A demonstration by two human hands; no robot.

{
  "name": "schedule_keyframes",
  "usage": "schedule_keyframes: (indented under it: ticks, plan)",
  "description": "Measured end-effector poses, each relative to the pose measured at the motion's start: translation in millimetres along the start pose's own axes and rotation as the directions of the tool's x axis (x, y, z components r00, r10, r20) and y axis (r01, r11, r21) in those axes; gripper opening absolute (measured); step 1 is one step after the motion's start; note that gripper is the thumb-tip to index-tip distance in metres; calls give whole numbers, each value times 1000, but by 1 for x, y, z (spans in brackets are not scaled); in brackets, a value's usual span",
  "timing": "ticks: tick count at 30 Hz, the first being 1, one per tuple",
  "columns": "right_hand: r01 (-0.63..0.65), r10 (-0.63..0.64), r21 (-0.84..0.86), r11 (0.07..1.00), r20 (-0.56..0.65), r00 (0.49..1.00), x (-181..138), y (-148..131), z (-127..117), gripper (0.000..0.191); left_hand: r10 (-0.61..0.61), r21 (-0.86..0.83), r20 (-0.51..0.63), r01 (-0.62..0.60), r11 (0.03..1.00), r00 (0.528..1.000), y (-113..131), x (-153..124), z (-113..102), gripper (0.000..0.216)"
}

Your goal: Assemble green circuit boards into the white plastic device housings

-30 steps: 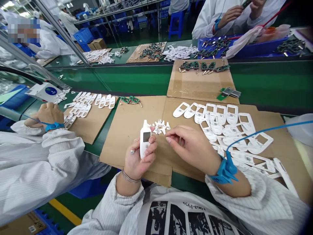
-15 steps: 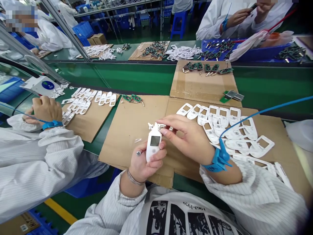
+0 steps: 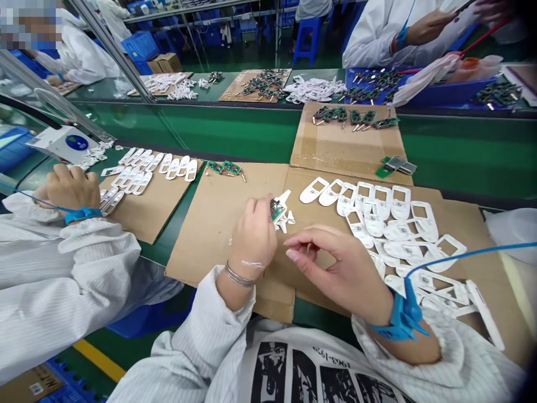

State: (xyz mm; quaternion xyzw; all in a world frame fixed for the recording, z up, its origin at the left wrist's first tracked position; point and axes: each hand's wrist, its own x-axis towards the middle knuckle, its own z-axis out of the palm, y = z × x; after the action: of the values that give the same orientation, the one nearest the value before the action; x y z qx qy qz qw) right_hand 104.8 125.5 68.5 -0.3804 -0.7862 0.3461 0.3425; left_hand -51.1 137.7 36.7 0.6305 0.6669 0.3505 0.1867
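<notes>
Two hands (image 3: 254,238) (image 3: 338,271), one held casing (image 3: 280,208)

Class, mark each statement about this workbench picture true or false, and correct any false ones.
1. The left hand holds a white part with a green circuit board showing. True.
2. The blue wrist strap sits on the left wrist. False: it is on the right wrist; the left wrist wears a silver bracelet.
3. White shells lie spread on the cardboard to the right of the hands. True.
4. The right hand grips a screwdriver. False: no tool shows in it; its forefinger curls toward the thumb.
</notes>
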Motion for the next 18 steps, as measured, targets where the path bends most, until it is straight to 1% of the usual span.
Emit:
schedule_keyframes:
  ticks: [1, 2, 3, 4, 5, 6, 7, 9, 11, 14, 15, 16, 17, 18]
  plan:
    - [-3, 3, 8, 1000, 6, 1000, -3, 0, 1, 9, 19, 159, 25, -23, 987, 1000, 3, 2, 0, 38]
    - [0, 0, 15, 1000, 14, 1000, -5, 0, 1, 10, 10, 266, 49, -23, 964, 999, 7, 4, 0, 38]
    - [7, -8, 22, 1000, 21, 1000, -6, 2, 1, 11, -9, 327, 64, -13, 945, 998, 9, 5, 0, 38]
    - [18, -19, 27, 999, 27, 999, -7, 3, 1, 14, -22, 345, 71, -4, 938, 997, 12, 6, 0, 38]
    - [32, -33, 31, 999, 31, 999, -8, 5, 1, 17, -28, 324, 66, 5, 946, 997, 14, 6, 1, 36]
    - [47, -48, 29, 998, 30, 998, -8, 6, 2, 20, -36, 265, 49, 21, 964, 998, 16, 6, 1, 33]
    - [65, -65, 21, 998, 27, 997, -8, 7, 3, 24, -46, 171, 28, 40, 984, 999, 18, 6, 2, 30]
    - [104, -104, -17, 994, 10, 995, -8, 7, 6, 28, -90, -59, 6, 90, 994, 996, 22, 6, 3, 23]
    - [147, -150, -75, 986, -32, 988, -8, 6, 10, 23, -144, -223, 31, 147, 964, 989, 26, 6, 4, 24]
    - [212, -226, -115, 971, -135, 965, -9, 2, 12, 13, -190, -348, 54, 197, 917, 980, 27, 7, 5, 25]
    - [209, -225, -101, 973, -191, 955, -10, 2, 11, 12, -197, -427, 60, 203, 881, 979, 25, 7, 6, 23]
    - [181, -191, -65, 981, -257, 947, -11, 2, 9, 11, -204, -540, 86, 217, 813, 975, 22, 7, 6, 22]
    - [136, -129, -2, 991, -327, 936, -11, 4, 6, 11, -205, -669, 147, 250, 700, 968, 20, 7, 6, 21]
    - [83, -41, 92, 992, -391, 920, -11, 7, 3, 10, -190, -786, 241, 307, 537, 952, 17, 6, 6, 23]
